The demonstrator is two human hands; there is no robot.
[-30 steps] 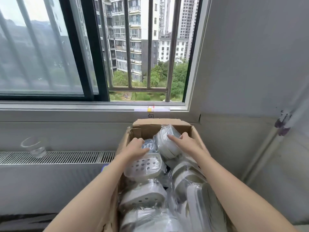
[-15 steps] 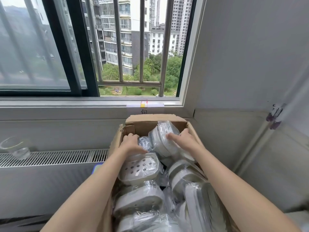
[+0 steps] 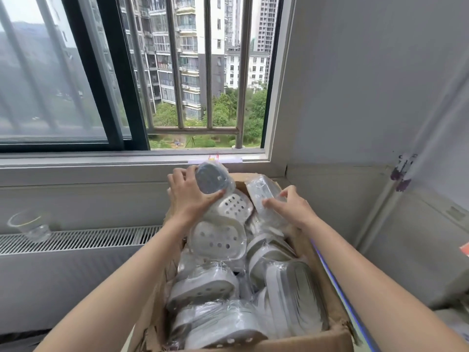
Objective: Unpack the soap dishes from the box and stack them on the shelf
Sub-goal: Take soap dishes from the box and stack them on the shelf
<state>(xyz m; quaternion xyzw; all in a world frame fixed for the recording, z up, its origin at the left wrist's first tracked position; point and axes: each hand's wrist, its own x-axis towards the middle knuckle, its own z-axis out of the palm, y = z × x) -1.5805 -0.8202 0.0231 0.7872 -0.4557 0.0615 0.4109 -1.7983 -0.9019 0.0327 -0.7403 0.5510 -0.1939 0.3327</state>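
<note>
An open cardboard box (image 3: 337, 337) in front of me is full of white soap dishes with drain holes, each wrapped in clear plastic. My left hand (image 3: 189, 196) grips a wrapped grey-blue soap dish (image 3: 210, 179) and holds it above the box's far end. My right hand (image 3: 291, 207) holds another wrapped white soap dish (image 3: 264, 191) tilted at the far right of the box. A wrapped perforated dish (image 3: 218, 237) lies just below my left hand. No shelf is in view.
A window with metal bars (image 3: 208, 72) and a sill is straight ahead. A clear glass cup (image 3: 29, 224) stands on the radiator grille (image 3: 76, 238) at left. A grey wall and a pipe (image 3: 396, 189) are at right.
My left hand has lifted a grey-blue wrapped dish out of the box's far end. My right hand has shifted onto a white wrapped dish and tipped it up. The camera has moved closer.
</note>
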